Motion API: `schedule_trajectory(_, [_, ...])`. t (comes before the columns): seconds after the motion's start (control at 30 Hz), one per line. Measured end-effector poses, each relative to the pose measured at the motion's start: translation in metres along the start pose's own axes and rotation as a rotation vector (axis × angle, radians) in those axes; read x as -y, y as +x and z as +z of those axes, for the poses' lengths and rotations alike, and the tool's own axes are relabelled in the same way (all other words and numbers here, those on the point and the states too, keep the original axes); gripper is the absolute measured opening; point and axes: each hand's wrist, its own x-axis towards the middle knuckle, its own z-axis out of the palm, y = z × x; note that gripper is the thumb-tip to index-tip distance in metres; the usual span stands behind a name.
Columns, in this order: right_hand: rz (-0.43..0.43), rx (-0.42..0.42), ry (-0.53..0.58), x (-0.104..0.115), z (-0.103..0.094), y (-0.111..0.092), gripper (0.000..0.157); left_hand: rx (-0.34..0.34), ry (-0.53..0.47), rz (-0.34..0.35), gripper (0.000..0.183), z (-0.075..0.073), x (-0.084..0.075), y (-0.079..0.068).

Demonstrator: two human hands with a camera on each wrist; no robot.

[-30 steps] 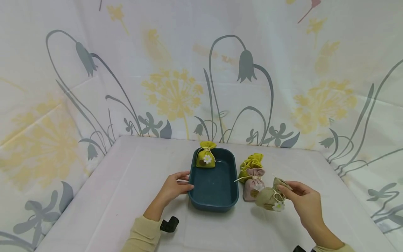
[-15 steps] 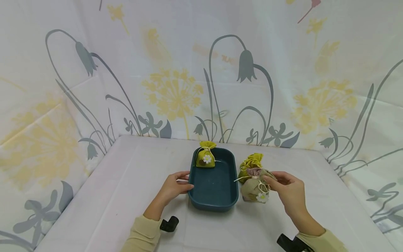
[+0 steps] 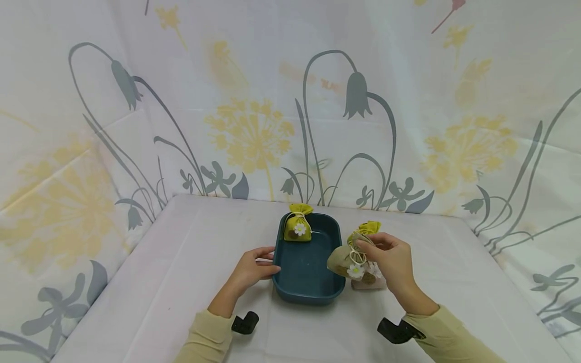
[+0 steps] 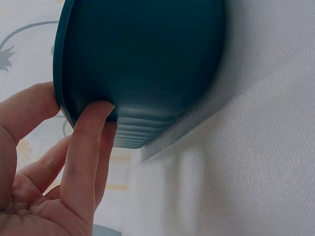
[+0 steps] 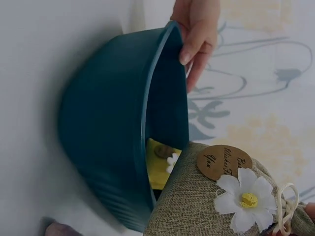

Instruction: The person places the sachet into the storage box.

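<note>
A dark teal plastic bin [image 3: 309,295] stands on the white-covered table. My left hand [image 3: 252,268] pinches its left rim, the thumb and fingers on opposite sides of the wall in the left wrist view. My right hand [image 3: 394,262] grips the gathered neck of a beige drawstring pouch [image 3: 339,260], which hangs over the bin's right rim. This pouch carries a white flower [image 5: 247,200] and a round brown tag [image 5: 222,162] with writing. Inside the bin, at the back left corner, sits a yellow-green pouch [image 3: 297,233].
Right of the bin are a pink pouch [image 3: 368,284], largely hidden behind the held one, and another yellow-green pouch [image 3: 371,227] behind it. A flower-printed cloth [image 3: 254,136] hangs behind the table. Black wrist cameras are strapped near both sleeves.
The right hand has carried the beige pouch leftward, from beside the pink pouch, past its front, to the bin's right rim. The left hand and the bin have stayed in place.
</note>
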Motion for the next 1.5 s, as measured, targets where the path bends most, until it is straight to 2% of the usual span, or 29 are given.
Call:
schedule_trajectory(0.27, [0.035,0.088,0.019,0.003,0.017,0.015,0.038,-0.004,0.007,-0.005,0.059,0.0,0.003,0.002])
schedule_trajectory(0.47, [0.057,0.138,-0.062,0.008,0.034,0.026,0.036,-0.001,0.002,-0.006,0.06,0.0,0.004,0.003])
schedule_trajectory(0.7, [0.136,0.215,-0.141,0.012,0.051,0.039,0.035,-0.002,0.004,-0.005,0.059,0.0,0.003,0.001])
schedule_trajectory(0.93, [0.116,0.302,-0.108,0.007,0.068,0.056,0.03,0.003,-0.008,0.011,0.059,-0.001,0.004,0.003])
schedule_trajectory(1.07, [0.131,0.34,-0.072,0.003,0.078,0.063,0.029,0.002,-0.006,0.014,0.058,-0.001,0.006,0.005])
schedule_trajectory(1.5, [0.187,0.345,-0.078,-0.005,0.108,0.074,0.029,0.006,-0.005,0.01,0.058,-0.002,0.007,0.006])
